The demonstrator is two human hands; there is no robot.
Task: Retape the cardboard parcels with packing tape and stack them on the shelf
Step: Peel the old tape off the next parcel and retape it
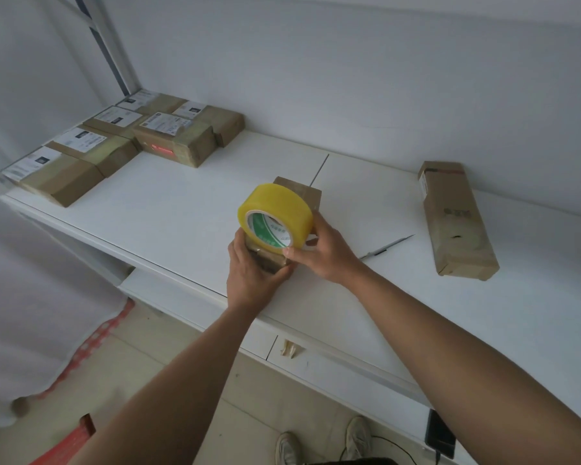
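Observation:
A small cardboard parcel (pixel 307 193) lies on the white shelf top (pixel 168 209) in front of me. My left hand (pixel 254 273) grips its near end, fingers wrapped over the edge. My right hand (pixel 322 253) holds a big yellow roll of packing tape (pixel 275 209) upright on top of the parcel; the roll hides most of the box. A long, flat cardboard parcel (pixel 457 223) lies apart at the right. Several taped parcels with white labels (pixel 114 146) sit packed together at the far left corner of the shelf.
A thin utility knife (pixel 386 246) lies on the surface just right of my right hand. A wall runs close behind the shelf. A dark phone (pixel 440 434) rests at the near right edge. Red plastic stools (pixel 91 347) stand on the floor at left.

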